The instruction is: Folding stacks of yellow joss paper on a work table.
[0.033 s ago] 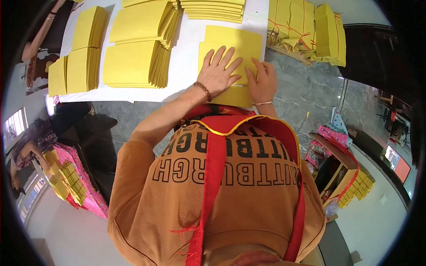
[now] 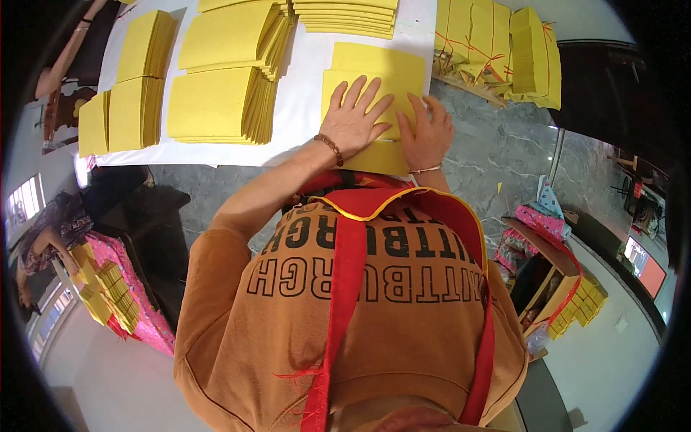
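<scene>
Yellow paper sheets (image 2: pixel 396 68) lie in front of me on the white-covered table, some overlapping and reaching down to the near edge. My left hand (image 2: pixel 354 121) rests flat on them with its fingers spread, a brown beaded bracelet at the wrist. At the right side of the sheets is my right hand (image 2: pixel 428 137), its fingers apart and slightly bent, the thumb over the paper. A light band circles that wrist. Neither hand grips anything. The paper under my left palm is hidden.
Folded yellow paper stacks (image 2: pixel 212 104) stand to the left, with another stack (image 2: pixel 345 18) at the far side. Tied yellow bundles (image 2: pixel 475 36) sit beyond the right table edge. Other people's arms (image 2: pixel 61 65) show at left. A wooden stand (image 2: pixel 543 252) is at right.
My right hand has shifted a little to the right and its fingers have spread slightly. My left hand stays in place on the paper.
</scene>
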{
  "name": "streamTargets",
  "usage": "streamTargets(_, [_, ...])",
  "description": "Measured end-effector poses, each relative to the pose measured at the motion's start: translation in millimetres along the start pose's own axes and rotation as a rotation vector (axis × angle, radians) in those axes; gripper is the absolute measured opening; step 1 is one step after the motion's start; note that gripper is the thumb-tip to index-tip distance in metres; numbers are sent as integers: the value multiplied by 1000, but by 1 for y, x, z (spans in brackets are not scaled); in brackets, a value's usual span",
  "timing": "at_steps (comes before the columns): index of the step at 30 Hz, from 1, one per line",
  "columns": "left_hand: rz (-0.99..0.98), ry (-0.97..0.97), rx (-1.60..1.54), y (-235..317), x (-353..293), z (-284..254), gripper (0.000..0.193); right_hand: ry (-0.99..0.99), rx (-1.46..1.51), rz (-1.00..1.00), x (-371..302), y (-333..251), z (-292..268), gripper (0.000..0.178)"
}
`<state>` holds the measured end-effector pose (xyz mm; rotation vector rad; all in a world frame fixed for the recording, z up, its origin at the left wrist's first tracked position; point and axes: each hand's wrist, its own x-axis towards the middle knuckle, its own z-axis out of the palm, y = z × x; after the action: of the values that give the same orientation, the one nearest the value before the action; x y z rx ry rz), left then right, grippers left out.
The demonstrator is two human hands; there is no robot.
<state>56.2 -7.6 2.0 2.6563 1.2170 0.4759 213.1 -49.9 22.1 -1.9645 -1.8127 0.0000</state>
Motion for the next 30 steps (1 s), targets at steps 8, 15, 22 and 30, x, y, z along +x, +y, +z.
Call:
streamTargets(8, [-88, -6, -255, -10, 5, 0, 45, -227, 334, -307, 8, -12, 35, 56])
streamTargets(15, [-185, 152, -646, -27, -2, -33, 50, -329, 11, -330, 7, -20, 37, 59])
streamTargets(22, [33, -67, -48, -24, -16, -12, 69, -328, -53, -394, 11, -10, 43, 67])
streamTargets(30, [156, -123, 127, -17, -9, -23, 71, -246, 27, -205, 10, 18, 26, 68])
